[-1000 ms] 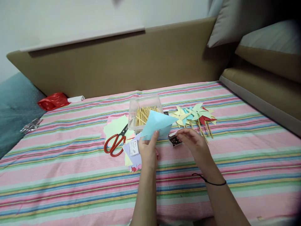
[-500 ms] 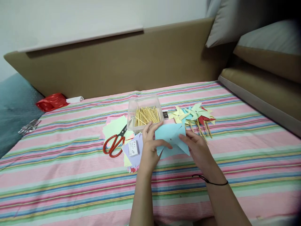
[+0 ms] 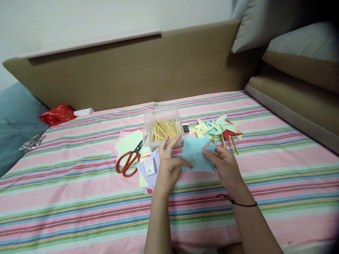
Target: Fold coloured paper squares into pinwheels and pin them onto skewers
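A light blue paper square (image 3: 196, 155) with cut slits and a small hole near its middle is held up between my hands. My right hand (image 3: 224, 164) pinches its right side, thumb in front and fingers behind. My left hand (image 3: 169, 167) lays its thumb across the lower left of the paper; two of its fingers stretch upward, and the others are partly hidden. Beyond the paper stands a clear plastic box (image 3: 161, 114) of wooden sticks (image 3: 165, 129). Several finished paper pinwheels (image 3: 219, 125) on sticks lie to the right.
Red-handled scissors (image 3: 128, 162) rest on loose coloured paper sheets (image 3: 129, 143) at the left. A small white box (image 3: 149, 166) sits on purple paper. A red plastic bag (image 3: 58, 114) lies at the far left on the striped cloth (image 3: 79, 204). Cushions (image 3: 304, 46) are at the right.
The blue paper has shifted slightly right and turned in my hands, and its lower left flap no longer shows apart. My right hand has moved a little right with it.
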Action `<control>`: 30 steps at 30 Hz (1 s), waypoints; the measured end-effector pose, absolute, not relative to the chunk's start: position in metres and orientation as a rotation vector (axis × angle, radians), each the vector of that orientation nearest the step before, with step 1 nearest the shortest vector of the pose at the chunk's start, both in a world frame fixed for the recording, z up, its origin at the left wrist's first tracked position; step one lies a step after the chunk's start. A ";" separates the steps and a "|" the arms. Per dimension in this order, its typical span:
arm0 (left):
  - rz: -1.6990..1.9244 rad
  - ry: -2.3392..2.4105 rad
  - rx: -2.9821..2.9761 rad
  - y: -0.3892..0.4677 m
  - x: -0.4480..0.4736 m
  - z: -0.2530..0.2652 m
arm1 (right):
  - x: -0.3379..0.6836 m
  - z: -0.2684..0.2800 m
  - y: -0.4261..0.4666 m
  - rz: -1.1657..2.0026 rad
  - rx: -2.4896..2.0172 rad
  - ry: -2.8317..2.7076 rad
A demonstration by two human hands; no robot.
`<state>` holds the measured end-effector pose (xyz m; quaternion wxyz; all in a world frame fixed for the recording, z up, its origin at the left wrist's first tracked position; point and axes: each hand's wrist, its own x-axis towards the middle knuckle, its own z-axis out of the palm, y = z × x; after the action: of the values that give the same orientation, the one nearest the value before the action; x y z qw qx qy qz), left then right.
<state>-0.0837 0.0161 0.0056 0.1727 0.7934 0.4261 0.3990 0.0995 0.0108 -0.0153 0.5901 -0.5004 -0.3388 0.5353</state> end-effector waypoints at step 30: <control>1.232 1.174 1.092 0.018 -0.054 -0.003 | 0.086 -0.014 0.010 1.289 -1.155 -0.911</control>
<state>-0.0545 0.0175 -0.0029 0.5310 0.4575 0.4921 0.5164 0.0857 0.0095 -0.0140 0.5587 -0.4897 -0.3863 0.5467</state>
